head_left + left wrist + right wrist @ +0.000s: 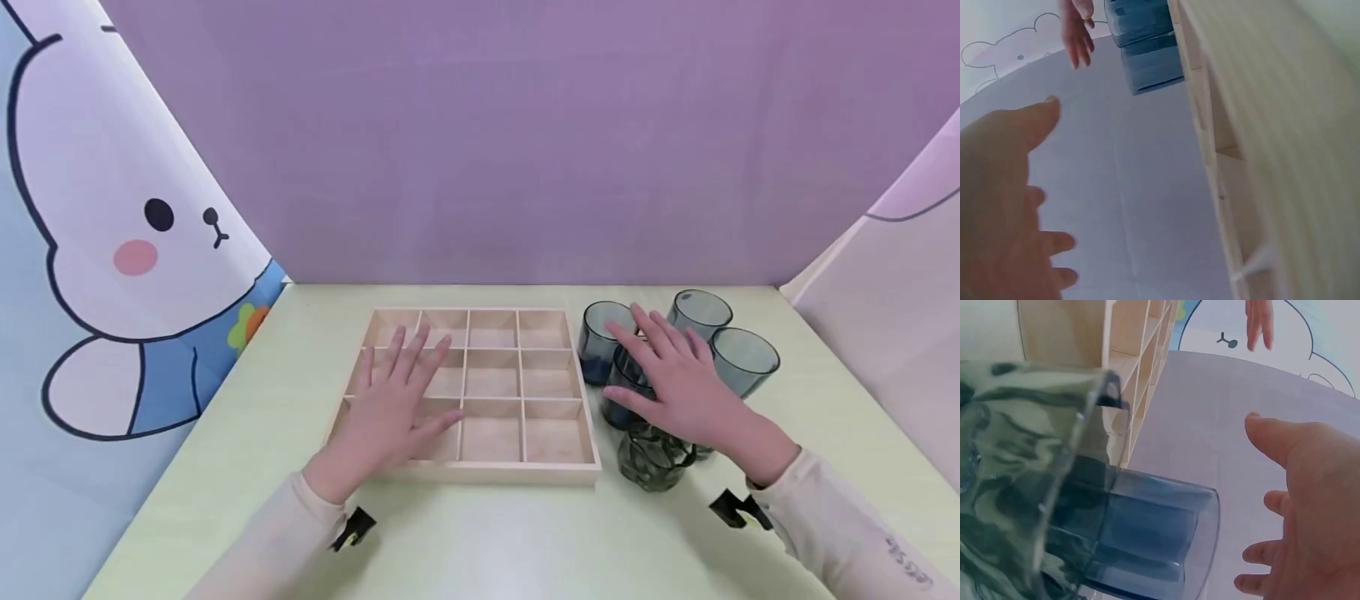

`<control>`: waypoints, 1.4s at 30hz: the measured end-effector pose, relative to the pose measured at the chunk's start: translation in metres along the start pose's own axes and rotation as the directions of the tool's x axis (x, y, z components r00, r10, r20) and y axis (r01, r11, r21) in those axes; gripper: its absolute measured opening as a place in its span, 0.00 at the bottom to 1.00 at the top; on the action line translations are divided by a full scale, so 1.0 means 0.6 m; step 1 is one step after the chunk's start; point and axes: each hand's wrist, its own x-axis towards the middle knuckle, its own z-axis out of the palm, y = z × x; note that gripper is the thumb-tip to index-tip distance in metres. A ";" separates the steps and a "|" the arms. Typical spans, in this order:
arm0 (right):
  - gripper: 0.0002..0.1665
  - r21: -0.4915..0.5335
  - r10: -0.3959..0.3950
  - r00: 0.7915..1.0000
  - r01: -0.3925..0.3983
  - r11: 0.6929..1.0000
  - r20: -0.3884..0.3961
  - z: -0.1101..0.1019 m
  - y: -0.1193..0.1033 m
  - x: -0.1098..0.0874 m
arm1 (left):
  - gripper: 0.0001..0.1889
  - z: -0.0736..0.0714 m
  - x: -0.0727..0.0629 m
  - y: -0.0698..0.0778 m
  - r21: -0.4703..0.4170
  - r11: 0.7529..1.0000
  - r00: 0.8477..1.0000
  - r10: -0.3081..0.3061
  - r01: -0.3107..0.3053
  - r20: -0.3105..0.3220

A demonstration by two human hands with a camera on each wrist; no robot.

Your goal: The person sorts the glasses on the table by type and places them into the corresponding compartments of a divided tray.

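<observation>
While both hands (525,392) hover spread, smoky blue-grey glasses (742,360) stand upright beside tray (517,477).

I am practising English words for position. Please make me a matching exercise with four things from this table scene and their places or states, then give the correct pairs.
Things:
1. wooden tray
2. left hand
3. right hand
4. green patterned glass

Places or states:
A. over the blue glasses, fingers spread
B. nearest glass, right of the tray's front corner
C. over the tray's left compartments, open
D. divided in twelve compartments, nothing inside

Pairs: 1-D, 2-C, 3-A, 4-B
</observation>
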 end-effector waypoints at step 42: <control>0.49 0.557 0.278 0.945 -0.139 0.819 -0.173 -0.040 0.147 -0.006 | 0.48 0.032 -0.201 -0.133 -0.621 0.732 0.941 -0.337 0.279 0.025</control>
